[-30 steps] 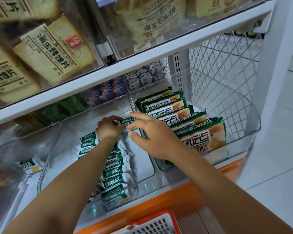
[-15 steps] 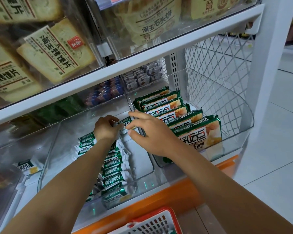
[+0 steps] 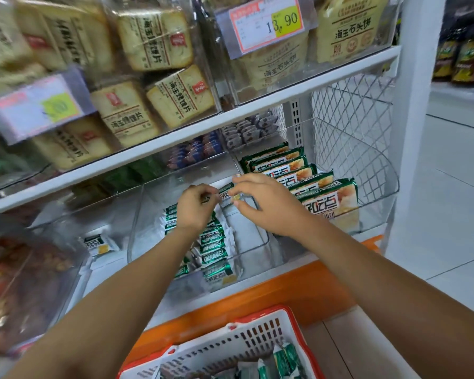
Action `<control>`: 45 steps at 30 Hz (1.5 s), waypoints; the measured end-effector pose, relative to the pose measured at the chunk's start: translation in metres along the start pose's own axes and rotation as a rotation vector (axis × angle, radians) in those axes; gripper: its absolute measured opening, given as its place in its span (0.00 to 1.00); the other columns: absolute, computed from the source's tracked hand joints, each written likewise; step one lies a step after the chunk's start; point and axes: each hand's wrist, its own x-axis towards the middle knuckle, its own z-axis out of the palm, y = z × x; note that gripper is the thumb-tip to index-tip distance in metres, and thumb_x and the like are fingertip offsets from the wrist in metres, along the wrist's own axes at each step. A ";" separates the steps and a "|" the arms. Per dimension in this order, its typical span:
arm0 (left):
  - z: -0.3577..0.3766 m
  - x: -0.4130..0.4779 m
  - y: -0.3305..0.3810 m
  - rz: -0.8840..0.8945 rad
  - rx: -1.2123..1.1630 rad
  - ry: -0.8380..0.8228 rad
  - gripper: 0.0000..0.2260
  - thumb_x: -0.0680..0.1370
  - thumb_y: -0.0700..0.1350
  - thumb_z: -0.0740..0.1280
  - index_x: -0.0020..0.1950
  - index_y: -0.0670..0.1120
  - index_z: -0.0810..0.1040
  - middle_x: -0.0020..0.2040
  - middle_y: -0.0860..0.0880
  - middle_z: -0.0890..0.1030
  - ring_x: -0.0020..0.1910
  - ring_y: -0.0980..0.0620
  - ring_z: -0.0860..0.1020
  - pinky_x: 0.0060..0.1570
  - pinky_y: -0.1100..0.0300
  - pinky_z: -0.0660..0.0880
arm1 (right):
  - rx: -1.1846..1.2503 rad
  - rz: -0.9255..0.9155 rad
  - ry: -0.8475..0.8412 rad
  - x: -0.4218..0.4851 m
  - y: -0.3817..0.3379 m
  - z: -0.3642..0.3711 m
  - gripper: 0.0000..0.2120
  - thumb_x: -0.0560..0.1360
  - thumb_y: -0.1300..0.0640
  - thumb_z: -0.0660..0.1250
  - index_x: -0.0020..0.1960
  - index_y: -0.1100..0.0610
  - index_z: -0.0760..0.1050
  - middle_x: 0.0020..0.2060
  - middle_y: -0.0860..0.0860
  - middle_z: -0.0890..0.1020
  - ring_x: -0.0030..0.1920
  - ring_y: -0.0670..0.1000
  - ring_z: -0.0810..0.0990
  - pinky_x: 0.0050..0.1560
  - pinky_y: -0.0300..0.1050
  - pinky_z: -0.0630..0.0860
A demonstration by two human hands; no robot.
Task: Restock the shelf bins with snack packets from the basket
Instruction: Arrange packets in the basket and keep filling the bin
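Both hands (image 3: 268,203) pinching one green snack packet (image 3: 226,190) over middle clear bin (image 3: 137,214) | row part-filled | my basket (image 3: 257,337) has more packets.

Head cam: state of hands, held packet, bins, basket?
Left hand: pinching one end of the small packet.
Right hand: pinching its other end.
Small packet: held over the middle bin's rear.
Middle bin: one row of packets, right side bare.
Right bin: large packets standing in a row.
Left bin: one lone packet.
Basket: packets remain inside.
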 end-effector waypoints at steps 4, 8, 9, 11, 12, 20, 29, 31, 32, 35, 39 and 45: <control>-0.018 -0.045 0.018 0.083 0.005 0.025 0.04 0.78 0.39 0.69 0.49 0.44 0.83 0.47 0.48 0.82 0.43 0.55 0.76 0.43 0.64 0.68 | -0.071 -0.043 0.064 -0.038 -0.013 0.003 0.12 0.77 0.56 0.62 0.56 0.58 0.81 0.55 0.54 0.81 0.57 0.56 0.78 0.60 0.51 0.70; -0.027 -0.089 0.023 0.160 0.083 0.091 0.06 0.78 0.40 0.67 0.50 0.46 0.84 0.48 0.47 0.82 0.48 0.48 0.77 0.49 0.55 0.71 | -0.080 -0.048 0.138 -0.075 -0.025 0.017 0.10 0.75 0.58 0.62 0.50 0.58 0.82 0.46 0.52 0.82 0.49 0.54 0.79 0.53 0.49 0.72; -0.027 -0.101 0.023 0.188 0.121 0.108 0.06 0.78 0.42 0.66 0.50 0.47 0.83 0.47 0.47 0.81 0.49 0.47 0.76 0.50 0.54 0.70 | -0.082 -0.064 0.147 -0.084 -0.027 0.020 0.10 0.74 0.59 0.62 0.48 0.58 0.82 0.44 0.52 0.82 0.47 0.53 0.79 0.51 0.47 0.71; -0.026 -0.127 0.023 0.241 0.174 0.135 0.08 0.77 0.46 0.63 0.49 0.49 0.82 0.45 0.48 0.79 0.48 0.47 0.74 0.49 0.54 0.66 | -0.061 -0.074 0.130 -0.102 -0.032 0.027 0.09 0.74 0.60 0.62 0.45 0.58 0.82 0.41 0.51 0.83 0.43 0.51 0.80 0.45 0.45 0.73; -0.025 -0.140 0.024 0.273 0.197 0.152 0.09 0.77 0.48 0.61 0.49 0.49 0.81 0.44 0.48 0.77 0.48 0.47 0.73 0.48 0.54 0.65 | -0.050 -0.054 0.105 -0.111 -0.032 0.033 0.09 0.74 0.60 0.62 0.44 0.58 0.82 0.40 0.51 0.83 0.41 0.50 0.80 0.43 0.45 0.74; 0.023 -0.231 -0.014 0.497 0.337 -0.118 0.08 0.75 0.45 0.61 0.49 0.47 0.79 0.45 0.50 0.76 0.47 0.46 0.72 0.44 0.53 0.65 | -0.104 0.321 -0.223 -0.198 0.016 0.115 0.12 0.77 0.54 0.63 0.59 0.55 0.77 0.56 0.51 0.78 0.57 0.54 0.76 0.55 0.52 0.74; 0.114 -0.292 -0.051 -0.037 0.254 -0.796 0.13 0.80 0.46 0.65 0.64 0.47 0.78 0.62 0.48 0.79 0.60 0.46 0.77 0.58 0.52 0.75 | -0.035 0.484 -0.439 -0.249 0.038 0.147 0.24 0.82 0.52 0.57 0.77 0.53 0.59 0.79 0.49 0.53 0.74 0.53 0.63 0.72 0.52 0.62; 0.131 -0.300 -0.052 -0.128 0.250 -0.890 0.17 0.81 0.46 0.64 0.70 0.47 0.73 0.65 0.45 0.77 0.62 0.44 0.76 0.59 0.52 0.74 | -0.025 0.474 -0.387 -0.249 0.041 0.150 0.23 0.82 0.53 0.57 0.77 0.53 0.61 0.78 0.50 0.55 0.74 0.52 0.63 0.72 0.50 0.61; 0.139 -0.303 -0.055 -0.163 0.227 -0.927 0.18 0.81 0.46 0.64 0.71 0.47 0.71 0.64 0.44 0.77 0.60 0.43 0.76 0.58 0.51 0.75 | -0.021 0.470 -0.372 -0.249 0.042 0.151 0.23 0.82 0.53 0.57 0.76 0.53 0.62 0.78 0.50 0.56 0.73 0.52 0.63 0.71 0.49 0.61; 0.158 -0.308 -0.061 -0.184 0.214 -0.996 0.21 0.81 0.47 0.63 0.73 0.46 0.67 0.66 0.42 0.75 0.61 0.42 0.76 0.59 0.49 0.75 | -0.010 0.461 -0.348 -0.247 0.045 0.151 0.22 0.82 0.54 0.57 0.75 0.54 0.64 0.77 0.51 0.60 0.73 0.52 0.62 0.71 0.45 0.60; 0.170 -0.312 -0.060 -0.107 0.476 -1.023 0.20 0.78 0.56 0.66 0.65 0.46 0.72 0.64 0.43 0.72 0.65 0.41 0.68 0.62 0.47 0.70 | -0.027 0.445 -0.331 -0.244 0.044 0.149 0.21 0.82 0.54 0.57 0.74 0.54 0.65 0.76 0.51 0.61 0.72 0.52 0.63 0.70 0.43 0.60; 0.154 -0.309 -0.067 -0.187 0.158 -0.948 0.17 0.77 0.54 0.70 0.58 0.45 0.73 0.55 0.43 0.77 0.56 0.42 0.75 0.54 0.51 0.70 | -0.030 0.386 -0.350 -0.241 0.044 0.149 0.21 0.81 0.49 0.55 0.71 0.53 0.68 0.77 0.50 0.58 0.72 0.53 0.63 0.70 0.54 0.64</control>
